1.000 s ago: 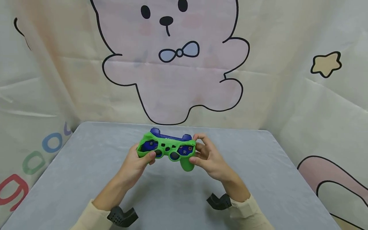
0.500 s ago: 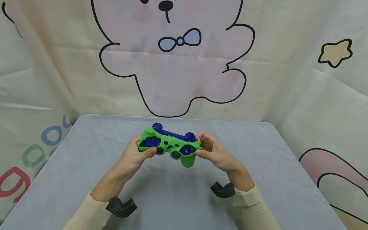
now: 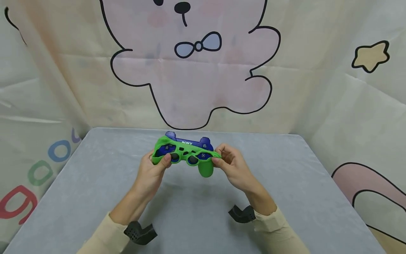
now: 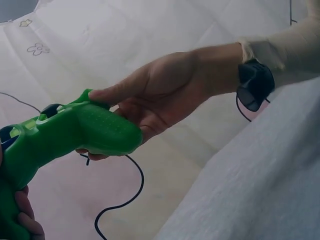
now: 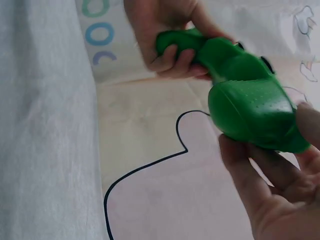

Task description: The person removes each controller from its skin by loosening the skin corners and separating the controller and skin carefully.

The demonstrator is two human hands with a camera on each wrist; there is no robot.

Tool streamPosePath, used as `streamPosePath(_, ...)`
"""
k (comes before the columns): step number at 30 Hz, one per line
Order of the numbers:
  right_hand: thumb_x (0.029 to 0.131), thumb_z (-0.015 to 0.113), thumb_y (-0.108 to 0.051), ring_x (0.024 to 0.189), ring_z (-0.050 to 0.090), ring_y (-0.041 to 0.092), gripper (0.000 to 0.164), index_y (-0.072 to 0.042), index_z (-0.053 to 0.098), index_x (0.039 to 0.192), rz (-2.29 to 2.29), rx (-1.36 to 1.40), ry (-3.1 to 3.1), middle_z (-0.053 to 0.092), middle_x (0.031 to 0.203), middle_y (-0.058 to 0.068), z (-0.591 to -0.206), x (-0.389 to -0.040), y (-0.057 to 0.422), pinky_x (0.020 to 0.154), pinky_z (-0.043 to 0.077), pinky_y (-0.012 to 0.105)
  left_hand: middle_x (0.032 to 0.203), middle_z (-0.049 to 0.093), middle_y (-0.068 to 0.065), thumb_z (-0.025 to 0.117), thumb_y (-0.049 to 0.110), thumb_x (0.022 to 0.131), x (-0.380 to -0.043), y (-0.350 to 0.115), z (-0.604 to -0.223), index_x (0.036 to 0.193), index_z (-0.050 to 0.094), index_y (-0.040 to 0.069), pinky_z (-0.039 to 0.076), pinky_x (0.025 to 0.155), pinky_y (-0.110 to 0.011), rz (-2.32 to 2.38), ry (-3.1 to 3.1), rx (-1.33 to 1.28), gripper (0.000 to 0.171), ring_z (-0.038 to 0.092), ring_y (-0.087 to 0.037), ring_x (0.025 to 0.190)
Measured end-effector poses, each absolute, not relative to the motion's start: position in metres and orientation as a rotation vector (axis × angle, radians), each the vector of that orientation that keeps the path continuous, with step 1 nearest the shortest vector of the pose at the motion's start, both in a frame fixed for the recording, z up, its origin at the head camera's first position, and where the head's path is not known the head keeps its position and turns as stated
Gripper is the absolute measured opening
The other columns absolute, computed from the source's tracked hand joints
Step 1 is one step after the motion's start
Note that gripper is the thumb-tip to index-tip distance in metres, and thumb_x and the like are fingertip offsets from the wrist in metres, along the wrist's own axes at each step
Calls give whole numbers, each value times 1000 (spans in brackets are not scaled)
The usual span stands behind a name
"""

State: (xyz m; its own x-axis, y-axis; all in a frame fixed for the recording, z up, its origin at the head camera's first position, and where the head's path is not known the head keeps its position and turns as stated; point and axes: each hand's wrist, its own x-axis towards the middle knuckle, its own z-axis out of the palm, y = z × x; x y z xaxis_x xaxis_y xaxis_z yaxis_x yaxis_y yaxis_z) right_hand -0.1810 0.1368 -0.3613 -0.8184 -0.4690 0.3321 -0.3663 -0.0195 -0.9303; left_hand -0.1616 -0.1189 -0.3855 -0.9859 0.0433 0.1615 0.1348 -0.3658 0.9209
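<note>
A blue game controller (image 3: 197,144) with SONY lettering is held above the table, partly inside a green rubbery cover (image 3: 206,170). Its top edge and shoulder buttons stick out of the cover. My left hand (image 3: 152,173) grips the left handle, thumb by the left stick. At the other end, my right hand (image 3: 233,165) pinches the cover's stretched right edge between thumb and fingers. A triangle button shows above that edge. In the left wrist view the dotted green handle (image 4: 100,125) lies against the palm. Fingertips touch the underside of the right handle (image 5: 255,112) in the right wrist view.
A grey cloth-covered table (image 3: 196,218) lies under both hands. Behind it hangs a curtain (image 3: 203,95) printed with a cartoon bear. Each wrist wears a black camera mount, such as the left mount (image 3: 140,233).
The cover's right edge has been pulled down and across the face buttons, baring more of the controller's top right. Controller and hands sit slightly higher over the table. The left grip stays the same.
</note>
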Motion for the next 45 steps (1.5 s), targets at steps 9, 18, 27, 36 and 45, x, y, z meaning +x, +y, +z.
streamPosePath(9, 103, 57, -8, 81, 48, 8, 15, -3, 48, 93, -1896, -1127, 1996, 48, 88, -5, -362, -184, 159, 78, 48, 19, 90, 65, 9, 62, 15, 101, -166, -112, -382, 102, 70, 18, 47, 78, -19, -2578, -1701, -237, 9, 53, -6, 82)
streamPosePath(18, 103, 55, -4, 95, 55, 8, 10, -3, 48, 96, -1756, -1052, 1990, 50, 90, -5, -353, -183, 166, 79, 47, 25, 90, 64, 11, 65, 18, 100, -164, -117, -380, 103, 69, 19, 46, 79, -20, -2580, -1771, -275, 5, 51, -5, 83)
streamPosePath(27, 100, 63, -12, 96, 73, 19, 88, -32, 1, 159, -1972, -966, 1998, 58, 129, 18, -362, -185, 137, 78, 61, 37, 98, 63, 9, 59, 27, 103, -157, -105, -379, 132, 51, 12, 50, 82, -21, -2662, -1838, -190, 34, 55, -8, 86)
streamPosePath(36, 97, 66, -4, 80, 75, 23, 86, -30, 13, 160, -2055, -894, 1853, 54, 122, 11, -371, -188, 135, 75, 63, 44, 99, 62, -5, 48, 32, 108, -158, -111, -385, 136, 44, 8, 50, 53, -25, -2370, -2310, -446, 37, 59, -12, 70)
streamPosePath(45, 92, 72, -4, 76, 70, 18, 78, -15, 26, 155, -2026, -1013, 2046, 54, 116, 12, -372, -185, 131, 62, 62, 41, 86, 59, -2, 52, 26, 106, -154, -109, -380, 138, 45, 12, 39, 48, -23, -2248, -2193, -388, 36, 54, -12, 67)
